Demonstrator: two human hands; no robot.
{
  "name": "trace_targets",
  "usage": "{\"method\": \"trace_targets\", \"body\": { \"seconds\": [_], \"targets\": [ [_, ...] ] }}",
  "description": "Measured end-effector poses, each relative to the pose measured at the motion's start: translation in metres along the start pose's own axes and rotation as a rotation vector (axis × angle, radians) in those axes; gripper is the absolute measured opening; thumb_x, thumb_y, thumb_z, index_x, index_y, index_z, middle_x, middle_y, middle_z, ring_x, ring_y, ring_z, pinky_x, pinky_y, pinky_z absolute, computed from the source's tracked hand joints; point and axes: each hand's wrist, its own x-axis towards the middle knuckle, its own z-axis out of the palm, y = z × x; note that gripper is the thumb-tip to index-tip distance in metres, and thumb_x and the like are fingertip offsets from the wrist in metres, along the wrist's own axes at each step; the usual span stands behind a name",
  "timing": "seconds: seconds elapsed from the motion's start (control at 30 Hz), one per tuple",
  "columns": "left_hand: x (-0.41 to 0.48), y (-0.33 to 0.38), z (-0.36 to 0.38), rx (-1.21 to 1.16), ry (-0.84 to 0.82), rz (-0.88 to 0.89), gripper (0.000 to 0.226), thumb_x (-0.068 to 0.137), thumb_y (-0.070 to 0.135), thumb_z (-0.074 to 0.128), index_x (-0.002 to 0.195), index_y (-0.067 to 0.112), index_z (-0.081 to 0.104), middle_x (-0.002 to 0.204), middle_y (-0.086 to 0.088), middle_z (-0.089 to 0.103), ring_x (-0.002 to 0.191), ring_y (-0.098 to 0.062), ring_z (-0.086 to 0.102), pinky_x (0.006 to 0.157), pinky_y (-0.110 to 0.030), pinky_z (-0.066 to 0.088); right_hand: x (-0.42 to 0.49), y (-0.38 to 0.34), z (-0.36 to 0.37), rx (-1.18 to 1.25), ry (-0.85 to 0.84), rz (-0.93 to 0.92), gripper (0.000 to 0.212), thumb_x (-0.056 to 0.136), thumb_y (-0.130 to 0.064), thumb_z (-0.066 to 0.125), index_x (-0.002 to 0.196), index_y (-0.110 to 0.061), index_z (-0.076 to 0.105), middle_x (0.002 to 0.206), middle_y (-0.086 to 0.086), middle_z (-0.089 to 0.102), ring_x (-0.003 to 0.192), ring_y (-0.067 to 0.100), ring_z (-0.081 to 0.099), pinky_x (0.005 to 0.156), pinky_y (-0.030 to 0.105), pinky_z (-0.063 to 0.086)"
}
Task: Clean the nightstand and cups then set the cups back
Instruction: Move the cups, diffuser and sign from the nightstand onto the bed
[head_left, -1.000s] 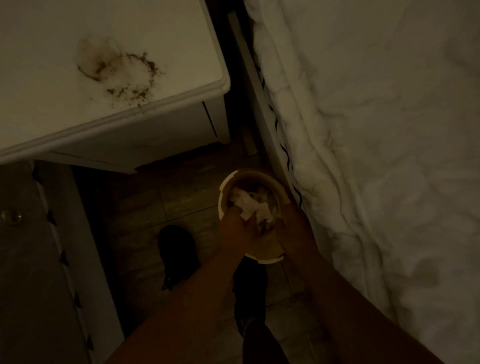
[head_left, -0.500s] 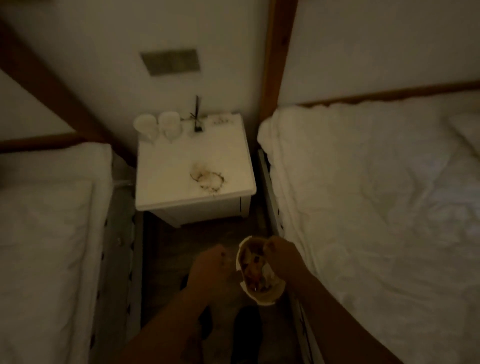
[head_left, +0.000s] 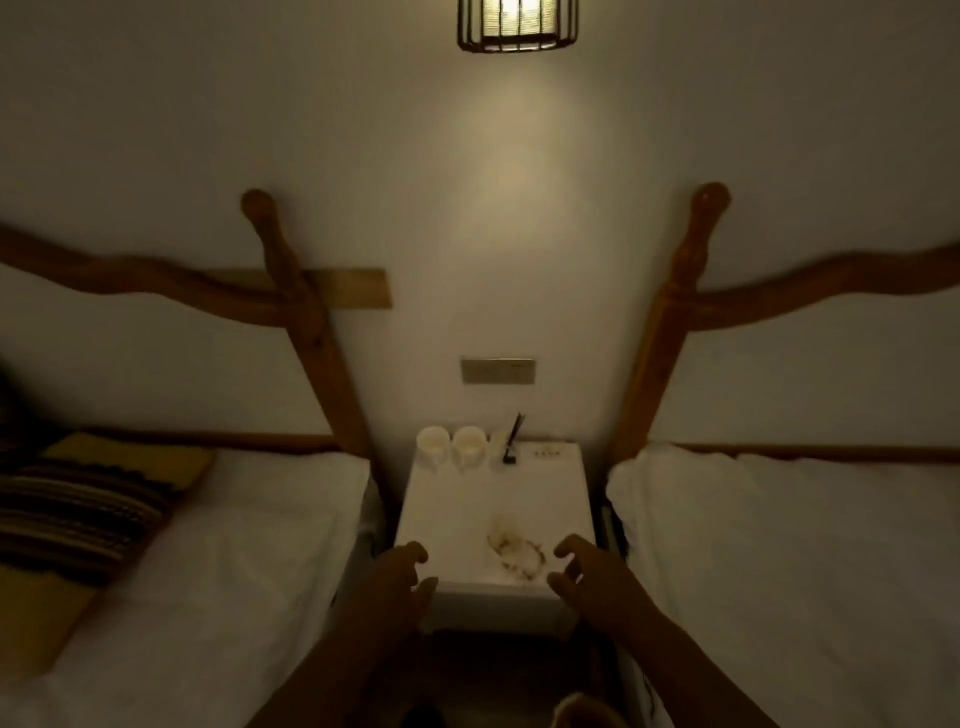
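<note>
Twin-bed bedroom (head_left: 779, 545) with nightstand (head_left: 467, 499)

two white cups (head_left: 432, 446) (head_left: 469, 446) stand on one nightstand (head_left: 457, 514). one brown ring stain (head_left: 517, 555) marks its top. two beds (head_left: 208, 561) (head_left: 789, 561), one striped pillow (head_left: 78, 509), one lamp (head_left: 517, 23), one wall switch plate (head_left: 497, 370), two hands (head_left: 395, 582) (head_left: 592, 577), both empty.

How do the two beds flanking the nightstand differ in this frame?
The left bed carries a striped, yellow-edged pillow at its head; the right bed shows only plain white bedding. The left bed's wooden post leans right toward the nightstand; the right bed's post leans left. Both have white covers and curved wooden headboards.
</note>
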Motion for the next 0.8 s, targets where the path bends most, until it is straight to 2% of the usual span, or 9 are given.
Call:
{"method": "trace_targets", "body": {
  "seconds": [0.1, 0.17, 0.3, 0.4, 0.57, 0.67, 0.8],
  "targets": [
    [0.042, -0.018, -0.016, 0.02, 0.067, 0.037, 0.034, 0.091, 0.041, 0.055, 0.12, 0.023, 0.053, 0.105, 0.002, 0.059, 0.085, -0.009, 0.054, 0.073, -0.018, 0.038, 0.045, -0.03, 0.001, -0.05, 0.035, -0.043, 0.038, 0.087, -0.042, 0.062, 0.118, -0.025, 0.05, 0.084, -0.004, 0.065, 0.07, 0.006, 0.059, 0.059, 0.02, 0.045],
    [0.077, -0.027, -0.023, -0.004, 0.056, 0.04, 0.036, 0.092, 0.041, 0.054, 0.123, 0.023, 0.052, 0.113, -0.001, 0.059, 0.093, -0.014, 0.057, 0.076, -0.021, 0.041, 0.081, -0.043, 0.006, -0.042, 0.031, -0.021, 0.046, 0.085, -0.044, 0.063, 0.124, -0.026, 0.046, 0.091, -0.005, 0.063, 0.072, 0.004, 0.058, 0.057, 0.016, 0.041],
    [0.154, -0.051, -0.033, -0.06, 0.01, 0.045, 0.044, 0.092, 0.038, 0.055, 0.131, 0.019, 0.047, 0.125, -0.005, 0.054, 0.111, -0.021, 0.055, 0.091, -0.029, 0.044, 0.159, -0.065, 0.025, -0.003, 0.037, 0.046, 0.063, 0.081, -0.047, 0.065, 0.135, -0.027, 0.038, 0.113, -0.002, 0.056, 0.09, 0.009, 0.054, 0.073, 0.024, 0.044],
    [0.213, -0.07, -0.036, -0.129, -0.008, 0.032, 0.047, 0.091, 0.034, 0.057, 0.133, 0.016, 0.046, 0.128, -0.008, 0.051, 0.116, -0.023, 0.05, 0.097, -0.033, 0.042, 0.222, -0.082, 0.04, 0.021, 0.049, 0.081, 0.07, 0.081, -0.047, 0.065, 0.139, -0.026, 0.033, 0.124, 0.005, 0.052, 0.105, 0.017, 0.055, 0.088, 0.031, 0.048],
    [0.313, -0.108, 0.011, -0.147, -0.056, -0.007, 0.056, 0.087, 0.034, 0.06, 0.136, 0.015, 0.04, 0.132, -0.009, 0.046, 0.121, -0.025, 0.045, 0.1, -0.043, 0.041, 0.335, -0.076, 0.086, 0.005, 0.041, 0.107, 0.08, 0.084, -0.042, 0.065, 0.147, -0.021, 0.021, 0.14, 0.01, 0.039, 0.124, 0.027, 0.047, 0.096, 0.036, 0.045],
    [0.364, -0.123, 0.056, -0.144, -0.017, -0.073, 0.074, 0.084, 0.039, 0.064, 0.145, 0.018, 0.027, 0.143, -0.009, 0.035, 0.127, -0.027, 0.039, 0.103, -0.043, 0.041, 0.392, -0.054, 0.124, -0.038, 0.097, 0.085, 0.085, 0.085, -0.038, 0.065, 0.151, -0.019, 0.014, 0.15, 0.015, 0.025, 0.132, 0.032, 0.039, 0.102, 0.043, 0.044],
    [0.417, -0.143, 0.116, -0.108, 0.139, -0.068, 0.09, 0.079, 0.042, 0.069, 0.149, 0.015, 0.02, 0.148, -0.011, 0.031, 0.132, -0.028, 0.038, 0.107, -0.043, 0.038, 0.446, -0.02, 0.173, -0.139, 0.204, 0.01, 0.088, 0.088, -0.036, 0.06, 0.153, -0.019, 0.004, 0.159, 0.015, 0.005, 0.145, 0.033, 0.014, 0.116, 0.043, 0.022]
  ]
}}
